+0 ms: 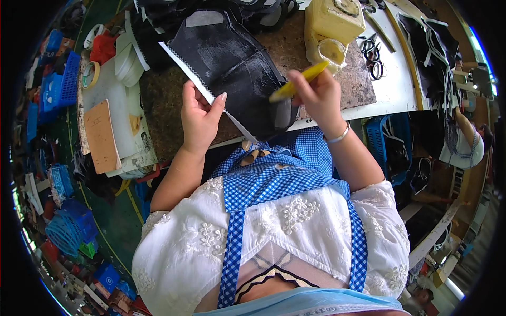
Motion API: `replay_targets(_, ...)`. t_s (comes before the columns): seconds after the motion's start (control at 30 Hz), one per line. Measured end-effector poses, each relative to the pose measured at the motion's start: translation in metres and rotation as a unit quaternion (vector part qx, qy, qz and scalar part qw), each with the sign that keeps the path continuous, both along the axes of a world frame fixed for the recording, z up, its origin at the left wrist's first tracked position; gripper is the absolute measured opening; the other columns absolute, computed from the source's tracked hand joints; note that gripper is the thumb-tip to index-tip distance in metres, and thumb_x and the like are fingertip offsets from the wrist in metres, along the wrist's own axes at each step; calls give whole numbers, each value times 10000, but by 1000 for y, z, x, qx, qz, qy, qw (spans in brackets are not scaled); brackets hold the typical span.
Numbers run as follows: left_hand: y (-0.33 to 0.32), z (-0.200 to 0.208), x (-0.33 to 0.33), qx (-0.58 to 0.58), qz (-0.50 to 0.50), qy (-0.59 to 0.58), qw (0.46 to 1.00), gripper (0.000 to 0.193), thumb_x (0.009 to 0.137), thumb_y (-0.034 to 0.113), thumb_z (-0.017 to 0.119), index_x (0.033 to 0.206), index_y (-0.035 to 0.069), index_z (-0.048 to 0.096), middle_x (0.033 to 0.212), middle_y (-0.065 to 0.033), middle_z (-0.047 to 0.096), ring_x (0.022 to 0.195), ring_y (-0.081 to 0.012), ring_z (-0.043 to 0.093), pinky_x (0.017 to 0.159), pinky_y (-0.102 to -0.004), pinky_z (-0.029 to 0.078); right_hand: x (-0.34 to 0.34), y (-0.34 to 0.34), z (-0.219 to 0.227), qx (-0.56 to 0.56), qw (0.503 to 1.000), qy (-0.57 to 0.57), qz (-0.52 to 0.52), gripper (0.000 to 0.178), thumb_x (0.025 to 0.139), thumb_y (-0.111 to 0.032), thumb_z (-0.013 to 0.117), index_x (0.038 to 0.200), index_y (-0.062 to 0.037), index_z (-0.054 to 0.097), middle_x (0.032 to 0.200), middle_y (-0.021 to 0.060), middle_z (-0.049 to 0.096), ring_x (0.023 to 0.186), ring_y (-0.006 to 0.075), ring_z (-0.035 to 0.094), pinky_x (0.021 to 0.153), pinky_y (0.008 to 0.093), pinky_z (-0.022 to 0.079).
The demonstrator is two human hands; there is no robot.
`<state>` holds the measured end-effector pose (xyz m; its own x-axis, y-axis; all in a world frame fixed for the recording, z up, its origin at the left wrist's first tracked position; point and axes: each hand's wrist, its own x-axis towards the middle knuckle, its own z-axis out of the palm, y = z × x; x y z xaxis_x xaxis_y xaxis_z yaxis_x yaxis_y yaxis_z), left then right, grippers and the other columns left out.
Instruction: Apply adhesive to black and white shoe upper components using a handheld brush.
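Observation:
A black sheet-like piece [226, 58], streaked with a shiny film, lies on the brown work board, its near end by the table's front edge. Along its left side runs a white strip [184, 68] with a zigzag edge. My left hand [202, 113] pinches this strip, thumb on top and fingers partly hidden beneath. In my right hand [320, 97] is a yellow-handled brush [303, 80], slightly blurred, its tip pointing left over the black piece's right side. Just beyond that hand stands a yellowish, crusted glue pot [332, 50] with a round opening.
Black-handled scissors [373, 58] lie right of the board [358, 87]. To the left are a brown booklet [103, 134], a tape roll [90, 75] and white plastic tubs [129, 63]. More black pieces [263, 13] are heaped at the back. Blue baskets [387, 147] stand below the table.

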<state>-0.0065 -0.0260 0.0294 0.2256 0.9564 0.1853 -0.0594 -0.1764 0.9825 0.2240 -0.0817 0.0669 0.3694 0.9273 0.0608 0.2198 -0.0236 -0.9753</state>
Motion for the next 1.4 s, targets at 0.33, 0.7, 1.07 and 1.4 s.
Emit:
replay_targets(0.33,0,7,-4,-83,-16,-52,995,372,841,-48,604,1177,-18,447,1029,-81,591,911,-120,590,800,-259,492,15,-24,1,63,990,-85,95,162,849,-120,688,870,-3,579,789,73,653,681,108,650,596,210,510)
replay_targets(0.7,-10,18,-30,-360,-85,-212,905,420,704,-46,500,1117,-64,574,1064,-137,633,964,-231,620,863,-338,494,23,22,65,147,892,-340,258,156,805,-114,594,943,-81,658,683,95,623,647,241,624,592,312,484)
replay_targets(1.07,11,113,-115,39,107,-143,983,656,672,-6,512,1317,-75,415,1242,-200,541,1136,-316,555,1001,-409,435,10,56,63,92,859,-414,285,151,799,-150,650,940,-104,678,751,121,659,679,270,640,609,348,499)
replay_targets(1.4,275,161,-84,-67,-37,-108,991,462,816,208,696,1172,-35,528,965,-119,628,860,-229,620,797,-341,509,46,24,34,19,994,-36,103,192,881,-193,671,797,-38,592,732,-25,564,689,59,507,628,221,424)
